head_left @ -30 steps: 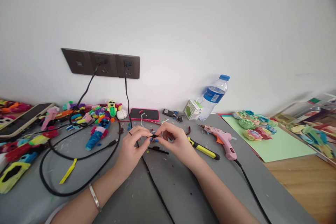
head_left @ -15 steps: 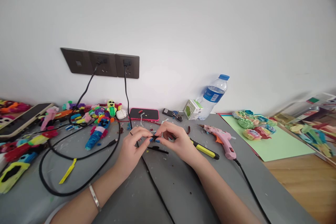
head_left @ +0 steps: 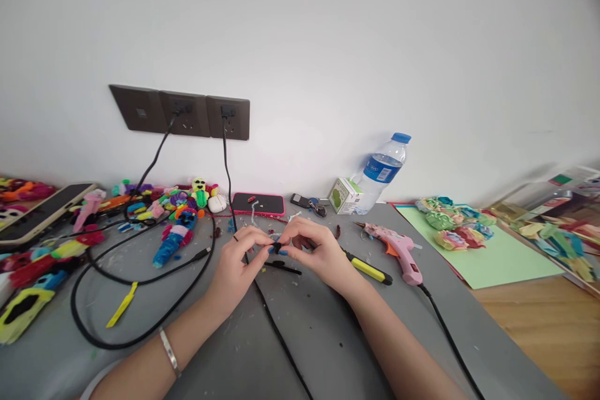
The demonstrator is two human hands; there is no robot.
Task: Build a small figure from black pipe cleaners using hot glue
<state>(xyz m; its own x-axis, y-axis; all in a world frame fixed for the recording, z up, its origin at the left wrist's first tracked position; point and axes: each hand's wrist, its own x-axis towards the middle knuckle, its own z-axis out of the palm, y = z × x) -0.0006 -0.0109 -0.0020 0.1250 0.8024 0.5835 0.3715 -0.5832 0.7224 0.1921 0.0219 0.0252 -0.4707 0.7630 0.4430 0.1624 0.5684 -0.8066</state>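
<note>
A small black piece (head_left: 277,247), apparently pipe cleaner, is pinched between the fingertips of both hands above the grey table. My left hand (head_left: 240,262) grips it from the left with thumb and forefinger. From the other side, my right hand (head_left: 320,251) closes thumb and fingers on it, hiding part of it. Just below the fingertips, a thin black strip (head_left: 284,268) lies on the table. Right of my right hand rests a yellow and black cutter (head_left: 370,270), its far end hidden behind the hand.
Black cables (head_left: 140,345) loop across the left and run between the arms. Colourful pipe-cleaner figures (head_left: 173,240) crowd the left side. A pink glue gun (head_left: 398,250), water bottle (head_left: 380,175), small box (head_left: 344,195) and pink-edged phone (head_left: 257,204) stand or lie beyond. Paper flowers (head_left: 454,222) sit on green paper.
The black piece has turned slightly between the fingertips and shows a little more. Both hands stay in nearly the same place.
</note>
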